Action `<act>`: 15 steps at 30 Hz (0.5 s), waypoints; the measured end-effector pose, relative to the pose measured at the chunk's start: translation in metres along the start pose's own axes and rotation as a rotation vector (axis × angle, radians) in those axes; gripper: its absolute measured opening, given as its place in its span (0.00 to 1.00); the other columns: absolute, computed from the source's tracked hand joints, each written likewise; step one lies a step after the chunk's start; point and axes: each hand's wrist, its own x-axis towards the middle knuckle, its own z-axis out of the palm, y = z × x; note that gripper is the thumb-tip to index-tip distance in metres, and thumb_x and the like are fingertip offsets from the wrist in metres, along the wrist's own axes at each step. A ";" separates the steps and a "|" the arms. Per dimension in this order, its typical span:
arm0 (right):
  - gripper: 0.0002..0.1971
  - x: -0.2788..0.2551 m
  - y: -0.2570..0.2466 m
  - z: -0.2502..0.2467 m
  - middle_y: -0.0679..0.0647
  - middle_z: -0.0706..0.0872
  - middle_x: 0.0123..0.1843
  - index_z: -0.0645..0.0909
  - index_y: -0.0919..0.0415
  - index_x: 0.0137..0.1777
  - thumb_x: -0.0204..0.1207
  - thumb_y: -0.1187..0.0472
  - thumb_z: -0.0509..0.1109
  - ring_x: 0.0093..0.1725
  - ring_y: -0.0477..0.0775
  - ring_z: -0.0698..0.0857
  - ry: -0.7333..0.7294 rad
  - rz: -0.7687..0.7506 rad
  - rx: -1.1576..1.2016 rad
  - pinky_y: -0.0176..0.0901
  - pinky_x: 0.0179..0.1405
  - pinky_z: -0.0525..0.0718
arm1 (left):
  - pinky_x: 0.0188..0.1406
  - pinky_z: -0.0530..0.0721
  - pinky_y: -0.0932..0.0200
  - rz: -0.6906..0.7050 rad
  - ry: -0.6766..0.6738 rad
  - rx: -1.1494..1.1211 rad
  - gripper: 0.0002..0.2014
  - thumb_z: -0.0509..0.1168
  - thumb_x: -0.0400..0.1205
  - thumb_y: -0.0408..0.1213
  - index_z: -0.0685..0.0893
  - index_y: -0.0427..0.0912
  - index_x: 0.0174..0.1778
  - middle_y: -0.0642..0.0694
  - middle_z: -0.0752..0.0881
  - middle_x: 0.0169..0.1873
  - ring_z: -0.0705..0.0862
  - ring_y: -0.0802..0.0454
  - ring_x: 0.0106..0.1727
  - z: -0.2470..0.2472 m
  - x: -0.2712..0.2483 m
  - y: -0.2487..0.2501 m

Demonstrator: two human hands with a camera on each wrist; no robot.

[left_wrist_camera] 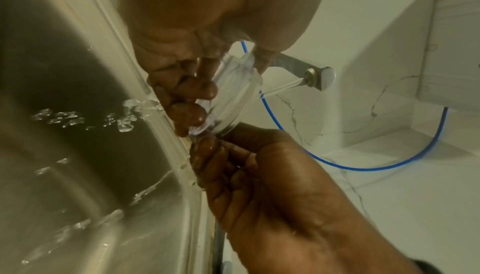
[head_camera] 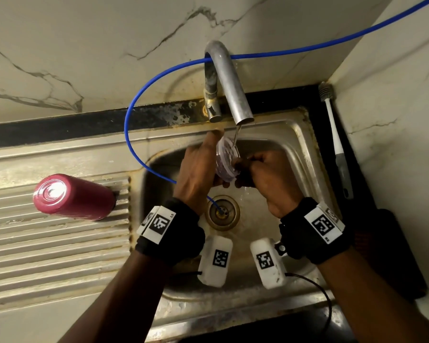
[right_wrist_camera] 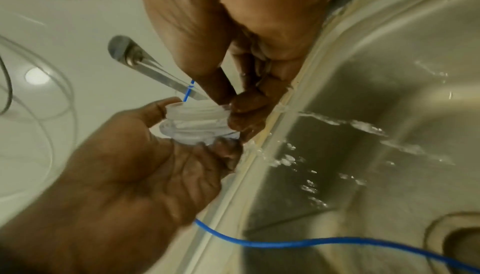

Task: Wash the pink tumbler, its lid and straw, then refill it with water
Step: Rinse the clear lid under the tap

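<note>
I hold the clear lid (head_camera: 227, 159) over the sink (head_camera: 292, 134) under the thin stream from the tap (head_camera: 229, 80), my left hand (head_camera: 196, 172) curled round its rim and my right hand (head_camera: 270, 177) pinching its near edge. The pink tumbler (head_camera: 72, 196) stands upside down on the ribbed draining bench (head_camera: 47, 256) to my left. A blue hose (head_camera: 134, 134) loops down to the drain (head_camera: 223, 211).

Domestic kitchen, sink corner. Evidence: stainless-steel sink (head_camera: 292, 134) with ribbed draining board (head_camera: 60, 243) and round drain (head_camera: 223, 212); curved metal tap (head_camera: 229, 80) running water; marble-veined wall tiles (head_camera: 84, 45); black countertop edging (head_camera: 60, 127); long-handled bottle brush (head_camera: 336, 134) leaning in the corner; thin blue hose (head_camera: 144, 90) looped into the basin.
</note>
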 end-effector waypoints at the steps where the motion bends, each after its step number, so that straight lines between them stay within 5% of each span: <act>1: 0.05 -0.002 -0.001 0.001 0.62 0.93 0.38 0.91 0.67 0.47 0.82 0.66 0.74 0.34 0.58 0.89 -0.016 0.027 0.048 0.52 0.42 0.91 | 0.30 0.88 0.61 0.027 0.005 -0.007 0.27 0.58 0.92 0.61 0.89 0.41 0.64 0.39 0.95 0.49 0.94 0.52 0.41 0.001 -0.003 0.001; 4: 0.06 -0.005 -0.002 0.001 0.63 0.93 0.40 0.91 0.68 0.52 0.83 0.64 0.74 0.35 0.59 0.90 -0.041 0.045 0.094 0.50 0.41 0.89 | 0.42 0.88 0.58 0.086 0.025 -0.046 0.25 0.57 0.92 0.63 0.88 0.47 0.67 0.44 0.93 0.58 0.93 0.50 0.55 0.003 -0.006 -0.002; 6: 0.09 -0.005 -0.004 0.001 0.58 0.92 0.35 0.90 0.65 0.46 0.83 0.59 0.75 0.31 0.56 0.90 -0.024 0.001 -0.023 0.48 0.38 0.87 | 0.40 0.88 0.61 0.096 0.038 -0.067 0.24 0.56 0.92 0.62 0.90 0.48 0.58 0.47 0.94 0.51 0.93 0.55 0.49 0.005 -0.008 -0.003; 9: 0.18 -0.005 -0.011 -0.003 0.50 0.86 0.25 0.88 0.59 0.35 0.82 0.48 0.76 0.23 0.47 0.86 0.072 -0.255 -0.441 0.41 0.28 0.84 | 0.30 0.85 0.64 0.118 0.033 -0.067 0.27 0.55 0.93 0.60 0.91 0.43 0.49 0.45 0.95 0.40 0.92 0.54 0.37 0.008 -0.008 -0.004; 12: 0.24 0.003 -0.016 -0.008 0.44 0.85 0.26 0.86 0.58 0.33 0.77 0.37 0.76 0.25 0.43 0.84 0.185 -0.483 -0.597 0.42 0.27 0.82 | 0.25 0.82 0.62 0.085 0.007 -0.092 0.28 0.55 0.93 0.61 0.90 0.42 0.47 0.42 0.94 0.37 0.89 0.53 0.32 0.007 -0.006 -0.005; 15: 0.24 0.008 -0.011 -0.008 0.48 0.90 0.32 0.90 0.61 0.40 0.77 0.37 0.76 0.30 0.44 0.87 0.188 -0.510 -0.553 0.48 0.31 0.87 | 0.23 0.77 0.61 0.046 -0.037 -0.084 0.29 0.56 0.91 0.62 0.90 0.40 0.49 0.39 0.91 0.37 0.85 0.51 0.29 0.005 -0.003 -0.005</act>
